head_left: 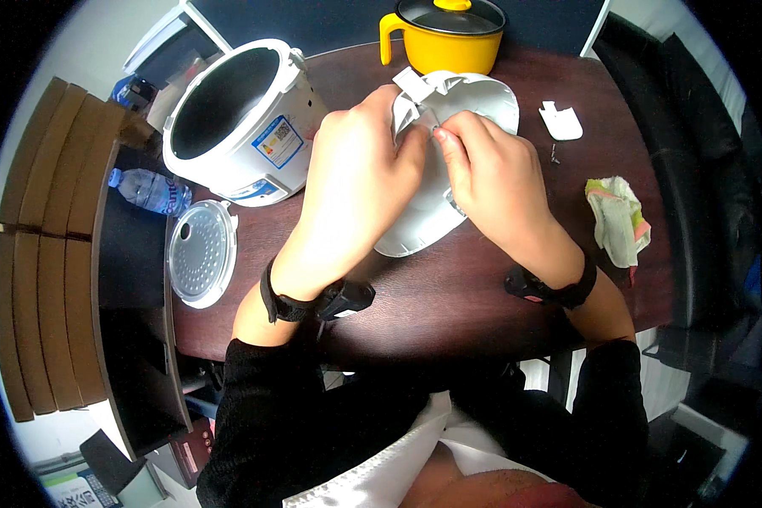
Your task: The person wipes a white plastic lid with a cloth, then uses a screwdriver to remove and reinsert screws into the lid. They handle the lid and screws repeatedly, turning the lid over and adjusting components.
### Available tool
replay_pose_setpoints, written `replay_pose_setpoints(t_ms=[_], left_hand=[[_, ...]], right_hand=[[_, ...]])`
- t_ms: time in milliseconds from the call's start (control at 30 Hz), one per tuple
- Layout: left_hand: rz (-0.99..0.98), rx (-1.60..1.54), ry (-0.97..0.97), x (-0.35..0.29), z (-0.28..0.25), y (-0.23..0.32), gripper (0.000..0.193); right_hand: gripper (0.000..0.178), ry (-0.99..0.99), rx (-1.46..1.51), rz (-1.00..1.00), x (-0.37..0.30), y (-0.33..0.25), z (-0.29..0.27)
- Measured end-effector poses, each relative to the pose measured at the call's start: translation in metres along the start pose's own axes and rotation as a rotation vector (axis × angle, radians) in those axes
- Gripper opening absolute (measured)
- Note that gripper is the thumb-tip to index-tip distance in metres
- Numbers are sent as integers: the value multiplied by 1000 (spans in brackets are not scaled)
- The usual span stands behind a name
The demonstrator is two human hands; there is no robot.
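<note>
A white, shell-like rice cooker lid (415,230) rests on the table in front of me, its hollow underside facing up. My left hand (360,161) is closed on its far-left rim, by a white hinge-like part (413,85). Over the hollow of the lid, my right hand (499,173) is closed in a pinch, fingertips close to my left thumb. What sits between those fingertips is too small to make out. Left of my hands stands the white rice cooker body (300,127), uncovered, with its dark inside showing. A round, perforated inner lid (203,254) lies nearer me.
A yellow pot (453,49) with a glass lid stands at the back. To the right lie a small white plastic cover (563,122), a tiny metal piece (554,155) and a crumpled cloth (616,222). A water bottle (151,191) lies beyond the left edge, near stacked cartons (52,279).
</note>
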State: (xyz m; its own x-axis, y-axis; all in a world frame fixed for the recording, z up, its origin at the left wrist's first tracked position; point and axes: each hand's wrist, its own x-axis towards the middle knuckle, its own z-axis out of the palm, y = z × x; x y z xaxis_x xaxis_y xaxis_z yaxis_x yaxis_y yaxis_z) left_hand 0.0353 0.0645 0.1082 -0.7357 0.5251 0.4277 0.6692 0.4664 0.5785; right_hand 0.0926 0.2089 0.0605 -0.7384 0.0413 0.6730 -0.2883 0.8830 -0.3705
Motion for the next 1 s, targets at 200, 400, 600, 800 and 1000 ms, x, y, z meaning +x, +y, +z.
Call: replay_pose_setpoints(t_ms=[200,400,600,800,1000], left_hand=[[10,28,1,-1,2,3,17],[39,30,8,-1,2,1,17],[56,48,20,-4,5,3,16],[71,38,21,-5,5,5,17],[90,50,17,-5,3,3,17]], right_hand=[[18,-15,-28,50,-1,0,4],[22,-60,136,143,0,0,1],[20,-107,-11,-45,2,6,-6],[29,-386,741,647,4,9,-4],[24,-164,273,159,3,16,-10]])
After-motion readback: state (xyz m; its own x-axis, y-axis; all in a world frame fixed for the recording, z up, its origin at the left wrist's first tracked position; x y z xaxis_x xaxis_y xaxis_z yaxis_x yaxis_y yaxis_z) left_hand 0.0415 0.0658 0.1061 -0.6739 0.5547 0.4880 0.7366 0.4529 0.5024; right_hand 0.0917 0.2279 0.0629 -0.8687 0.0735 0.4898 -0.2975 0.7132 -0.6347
